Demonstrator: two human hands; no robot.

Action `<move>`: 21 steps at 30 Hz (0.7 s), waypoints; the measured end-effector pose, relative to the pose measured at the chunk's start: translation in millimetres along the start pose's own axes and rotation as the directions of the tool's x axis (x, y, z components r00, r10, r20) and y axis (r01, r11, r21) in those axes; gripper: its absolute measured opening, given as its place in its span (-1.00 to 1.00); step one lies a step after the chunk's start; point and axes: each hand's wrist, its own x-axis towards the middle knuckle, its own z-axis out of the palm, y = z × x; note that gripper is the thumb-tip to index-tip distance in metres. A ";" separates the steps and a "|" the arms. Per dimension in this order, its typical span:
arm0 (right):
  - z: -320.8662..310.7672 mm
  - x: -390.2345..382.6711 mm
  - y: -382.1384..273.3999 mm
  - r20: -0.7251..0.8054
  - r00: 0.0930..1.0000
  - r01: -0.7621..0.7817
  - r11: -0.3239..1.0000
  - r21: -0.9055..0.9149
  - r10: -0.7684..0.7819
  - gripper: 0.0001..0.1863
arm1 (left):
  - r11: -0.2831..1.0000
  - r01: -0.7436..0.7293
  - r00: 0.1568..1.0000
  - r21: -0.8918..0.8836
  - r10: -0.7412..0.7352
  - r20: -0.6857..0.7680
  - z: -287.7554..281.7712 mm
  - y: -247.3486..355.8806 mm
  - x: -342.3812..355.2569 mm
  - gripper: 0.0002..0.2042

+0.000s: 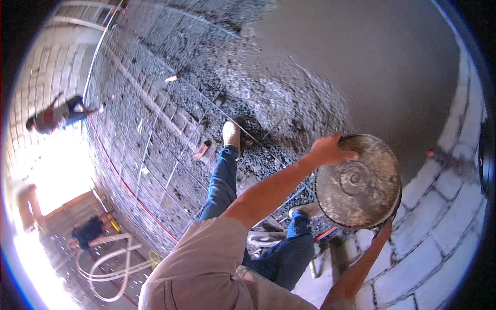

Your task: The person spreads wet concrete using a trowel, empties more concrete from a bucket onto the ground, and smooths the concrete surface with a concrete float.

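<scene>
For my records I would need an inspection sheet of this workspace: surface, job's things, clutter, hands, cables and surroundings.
Surface: smooth grey concrete, wet-looking, beside rough gravelly ground crossed by thin bars.
Job's things: stained round container, probably a bucket, flat face towards camera.
Clutter: brown fragment near a shoe; looped white tubes, lower left.
Hands: left hand grips the container's upper-left edge; right hand at its lower edge, fingers mostly hidden.
Cables: red line along the ground; cable or hose, cannot tell.
Surroundings: pale block wall at right; two other people farther off, left.
</scene>
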 end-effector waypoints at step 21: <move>941.5 -350.2 -404.0 0.881 0.287 0.574 0.804 0.156 -0.376 -0.61 | 0.690 0.177 0.499 -0.702 -0.678 -0.541 -426.7 -562.1 -320.5 -0.53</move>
